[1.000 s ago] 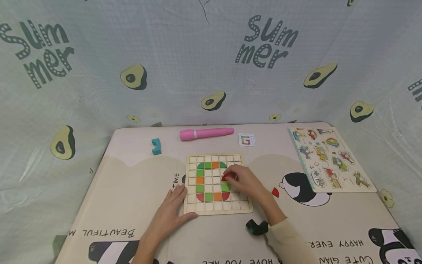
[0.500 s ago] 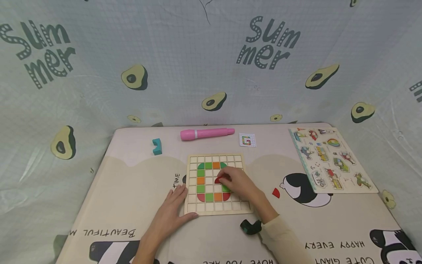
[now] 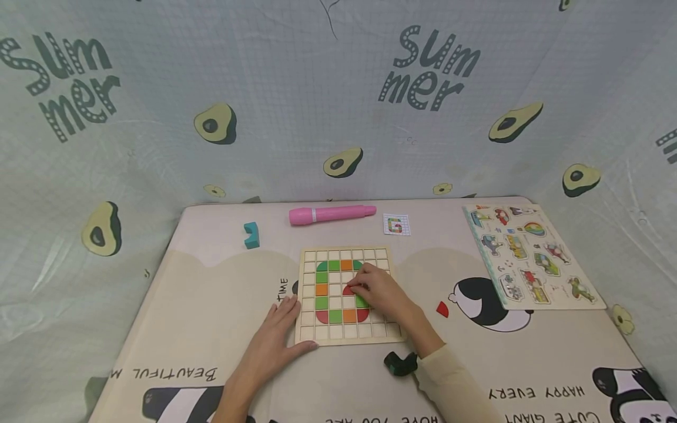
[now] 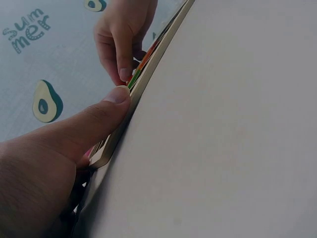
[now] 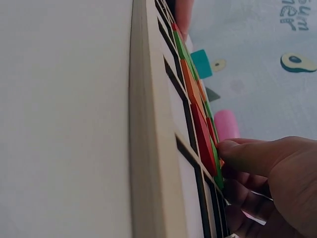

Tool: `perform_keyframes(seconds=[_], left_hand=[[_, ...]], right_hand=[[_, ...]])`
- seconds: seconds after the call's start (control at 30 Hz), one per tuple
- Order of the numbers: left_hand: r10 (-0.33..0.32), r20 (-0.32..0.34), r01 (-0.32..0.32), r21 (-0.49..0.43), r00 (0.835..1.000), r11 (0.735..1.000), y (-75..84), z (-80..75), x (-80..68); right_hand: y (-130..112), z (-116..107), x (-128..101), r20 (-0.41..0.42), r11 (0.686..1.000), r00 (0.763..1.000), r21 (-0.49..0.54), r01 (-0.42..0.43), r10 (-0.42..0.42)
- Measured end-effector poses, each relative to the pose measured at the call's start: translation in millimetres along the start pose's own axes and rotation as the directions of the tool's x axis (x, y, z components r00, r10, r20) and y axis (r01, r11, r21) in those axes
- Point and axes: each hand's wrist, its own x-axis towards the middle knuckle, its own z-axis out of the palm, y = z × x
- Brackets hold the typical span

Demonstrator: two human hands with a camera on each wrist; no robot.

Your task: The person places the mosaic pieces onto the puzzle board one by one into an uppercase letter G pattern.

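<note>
Pinching a red tile (image 3: 348, 289) into the grid board (image 3: 346, 336), right-hand fingers (image 3: 359, 286); left hand (image 3: 272, 343) flat.

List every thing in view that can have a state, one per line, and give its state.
Grid board: flat on the table, partly filled with tiles.
Red tile: on the board, under the right hand's fingertips.
Right hand: fingers on the red tile.
Left hand: pressed against the board's left edge.
Pink marker: capped, lying flat.
Loose red piece: on the table, right of the board.
</note>
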Motion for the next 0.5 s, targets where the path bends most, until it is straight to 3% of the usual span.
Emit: perform_keyframes(seconds=[0.27, 0.5], left_hand=[[-0.016, 0.014, 0.016, 0.004, 1.000, 1.000, 0.6, 0.2, -0.2], [-0.014, 0.011, 0.014, 0.006, 1.000, 1.000, 0.4, 0.4, -0.1]], right_hand=[[0.2, -1.5, -2.0, -0.003, 0.999, 0.999, -0.031, -0.032, 0.032], [5.8, -8.4, -11.0, -0.066, 0.998, 0.996, -0.015, -0.066, 0.065]])
